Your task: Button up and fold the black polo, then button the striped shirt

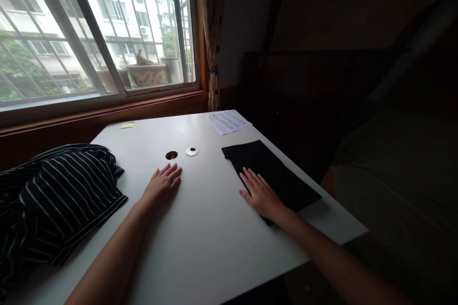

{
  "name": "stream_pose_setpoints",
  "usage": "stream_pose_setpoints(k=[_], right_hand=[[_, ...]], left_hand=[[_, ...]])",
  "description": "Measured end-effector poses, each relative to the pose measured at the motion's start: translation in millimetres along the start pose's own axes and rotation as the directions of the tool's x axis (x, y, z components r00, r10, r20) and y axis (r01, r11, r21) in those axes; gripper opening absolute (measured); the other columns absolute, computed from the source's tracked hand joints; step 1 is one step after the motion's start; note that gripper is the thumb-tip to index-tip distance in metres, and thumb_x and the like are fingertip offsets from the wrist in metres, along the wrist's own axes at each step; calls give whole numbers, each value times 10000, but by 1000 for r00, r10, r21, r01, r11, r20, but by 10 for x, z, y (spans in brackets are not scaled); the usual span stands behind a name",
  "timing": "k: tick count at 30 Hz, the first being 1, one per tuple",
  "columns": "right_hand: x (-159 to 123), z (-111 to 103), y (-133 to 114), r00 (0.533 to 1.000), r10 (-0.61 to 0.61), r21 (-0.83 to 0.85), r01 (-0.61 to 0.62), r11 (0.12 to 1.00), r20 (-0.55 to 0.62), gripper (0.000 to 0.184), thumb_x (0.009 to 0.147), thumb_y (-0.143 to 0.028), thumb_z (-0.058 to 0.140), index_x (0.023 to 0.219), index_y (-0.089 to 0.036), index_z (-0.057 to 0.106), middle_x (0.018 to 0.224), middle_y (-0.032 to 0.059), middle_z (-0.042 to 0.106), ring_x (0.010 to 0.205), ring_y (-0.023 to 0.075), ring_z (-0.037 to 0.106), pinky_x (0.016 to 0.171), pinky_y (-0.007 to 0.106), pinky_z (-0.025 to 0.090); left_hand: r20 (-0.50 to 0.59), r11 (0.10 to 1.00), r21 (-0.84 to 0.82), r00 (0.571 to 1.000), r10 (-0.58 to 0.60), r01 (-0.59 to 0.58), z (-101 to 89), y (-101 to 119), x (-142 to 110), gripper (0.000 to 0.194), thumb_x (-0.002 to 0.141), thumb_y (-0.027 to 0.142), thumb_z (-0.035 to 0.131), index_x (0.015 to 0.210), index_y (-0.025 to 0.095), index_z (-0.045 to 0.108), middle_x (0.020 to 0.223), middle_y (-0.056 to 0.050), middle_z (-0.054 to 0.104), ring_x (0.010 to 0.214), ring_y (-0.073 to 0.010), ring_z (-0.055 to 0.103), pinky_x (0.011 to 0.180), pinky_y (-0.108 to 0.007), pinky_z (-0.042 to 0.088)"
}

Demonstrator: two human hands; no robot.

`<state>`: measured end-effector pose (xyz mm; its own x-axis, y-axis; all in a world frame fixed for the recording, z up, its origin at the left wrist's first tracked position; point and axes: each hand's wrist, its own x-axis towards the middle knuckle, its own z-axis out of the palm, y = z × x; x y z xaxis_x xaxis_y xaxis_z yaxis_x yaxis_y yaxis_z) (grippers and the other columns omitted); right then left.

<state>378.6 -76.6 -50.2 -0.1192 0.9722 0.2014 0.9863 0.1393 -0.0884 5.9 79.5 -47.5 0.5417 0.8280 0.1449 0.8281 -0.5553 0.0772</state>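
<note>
My left hand (164, 183) lies flat on the white table (200, 228), fingers stretched out, just short of a round hole (171, 155) in the tabletop. Nothing is in it. My right hand (260, 194) rests palm down on the near left side of a flat black folded cloth (282, 176), its fingers extended. A heap of black fabric with white stripes (67, 190) lies at the table's left side, apart from my left hand.
A round silvery cover (192, 151) with a dark opening sits right of the hole. Printed sheets (229, 121) lie at the far right edge, and small yellow paper (128, 125) at the far left. Behind the table are a window (121, 28) and a tied curtain (213, 57).
</note>
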Motion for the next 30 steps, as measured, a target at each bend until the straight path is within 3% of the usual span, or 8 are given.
stream_pose_setpoints(k=[7, 15, 21, 30], right_hand=[[-26, -146, -38, 990, -104, 16, 103, 995, 90, 617, 988, -592, 294, 1513, -274, 355, 1629, 54, 168, 1502, 283, 137, 1194, 545, 164], [-15, -121, -90, 995, -82, -5, 83, 997, 60, 568, 1014, -457, 278, 1518, -205, 350, 1610, 51, 242, 1496, 268, 170, 1199, 531, 173], [95, -106, 99, 994, -90, 4, 90, 996, 65, 529, 1010, -370, 269, 1509, -221, 367, 1602, 25, 265, 1490, 237, 201, 1195, 517, 206], [292, -3, 386, 998, -40, -14, 40, 999, 55, 533, 1014, -393, 251, 1494, -213, 396, 1600, 40, 272, 1489, 245, 205, 1206, 509, 179]], left_hand=[[-6, 1000, -12, 1000, 0, 0, 4, -9, -1, 512, 1015, 482, 269, 1483, 324, 403, 1582, 3, 320, 1476, -266, 244, 1173, -517, 227], [11, 1000, -6, 1000, -6, 6, -18, -5, 1, 522, 1011, 492, 263, 1485, 320, 398, 1583, 10, 314, 1479, -263, 238, 1176, -519, 224], [22, 1000, -6, 1000, -6, 7, -12, -16, 5, 524, 1009, 492, 270, 1485, 315, 399, 1581, 12, 316, 1476, -265, 247, 1176, -530, 223], [11, 1000, -14, 1000, -3, 3, 1, -22, 6, 517, 1008, 488, 277, 1482, 325, 403, 1579, 8, 324, 1475, -264, 249, 1173, -523, 228]])
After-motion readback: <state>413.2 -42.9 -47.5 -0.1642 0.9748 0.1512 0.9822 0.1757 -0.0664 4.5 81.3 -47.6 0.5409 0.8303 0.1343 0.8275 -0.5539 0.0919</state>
